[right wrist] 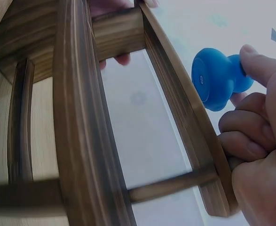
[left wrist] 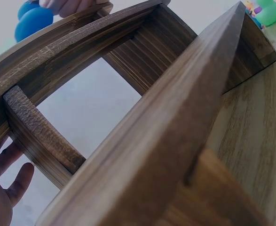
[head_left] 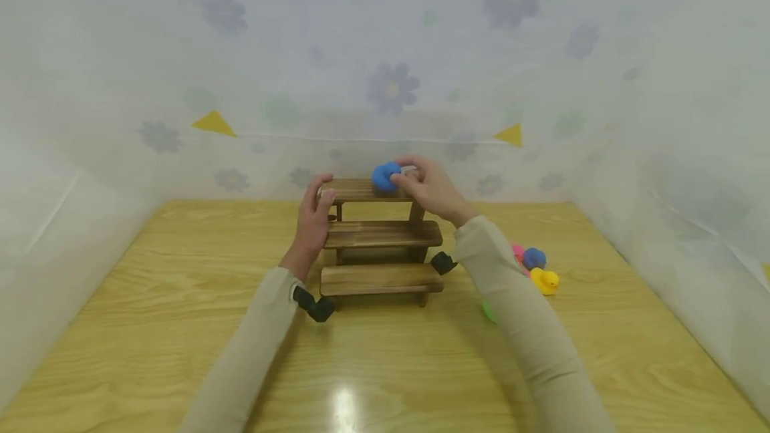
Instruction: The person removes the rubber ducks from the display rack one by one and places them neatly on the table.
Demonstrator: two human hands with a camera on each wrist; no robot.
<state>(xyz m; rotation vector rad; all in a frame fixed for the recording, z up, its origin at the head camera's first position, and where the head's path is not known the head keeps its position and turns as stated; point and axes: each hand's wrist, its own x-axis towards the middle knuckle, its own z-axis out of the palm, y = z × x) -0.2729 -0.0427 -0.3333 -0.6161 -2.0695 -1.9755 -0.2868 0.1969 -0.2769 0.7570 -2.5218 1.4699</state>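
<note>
A three-tier wooden stand stands at the middle of the table. My right hand pinches a blue rubber duck between thumb and fingers at the top tier. In the right wrist view the flat base of the duck shows, tilted beside the edge of that tier; whether they touch I cannot tell. My left hand grips the left end of the stand near the top, its fingertips showing past the side support in the right wrist view.
Right of the stand, partly behind my right sleeve, lie a yellow duck, a dark blue toy, a pink toy and a green toy. Flowered white sheeting walls the back and sides of the table.
</note>
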